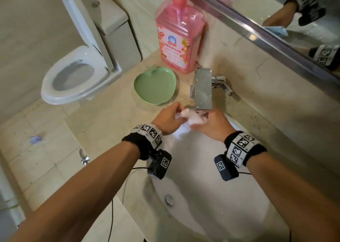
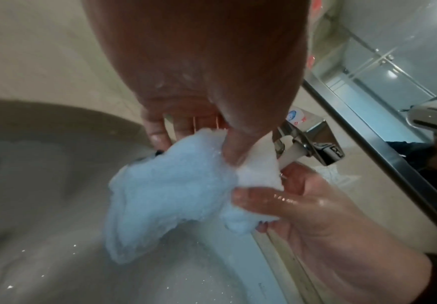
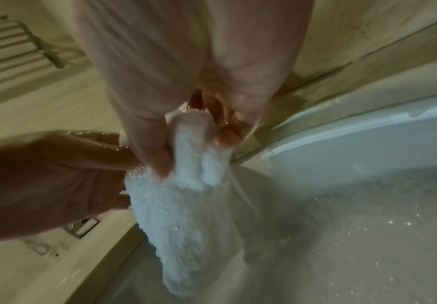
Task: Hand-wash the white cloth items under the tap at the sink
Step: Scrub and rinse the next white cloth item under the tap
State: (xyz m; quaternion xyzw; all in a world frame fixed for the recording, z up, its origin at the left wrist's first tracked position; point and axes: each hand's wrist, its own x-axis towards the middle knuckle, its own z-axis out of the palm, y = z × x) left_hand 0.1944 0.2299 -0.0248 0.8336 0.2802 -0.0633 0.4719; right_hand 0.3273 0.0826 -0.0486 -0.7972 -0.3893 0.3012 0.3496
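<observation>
Holding cloth (image 1: 191, 119) under tap (image 1: 203, 91) | my left grip (image 1: 168, 120) clamped on it | right grip (image 1: 211, 126) clamped too | sink (image 1: 248, 195) below

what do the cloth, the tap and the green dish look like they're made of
White cloth: looks like soft terry or fleece, judging by its fuzzy nap, wet and limp.
Tap: polished, chrome-like metal; its flat face mirrors the room.
Green apple-shaped dish: probably matte plastic, with an even pastel colour and a thin moulded rim.
</observation>
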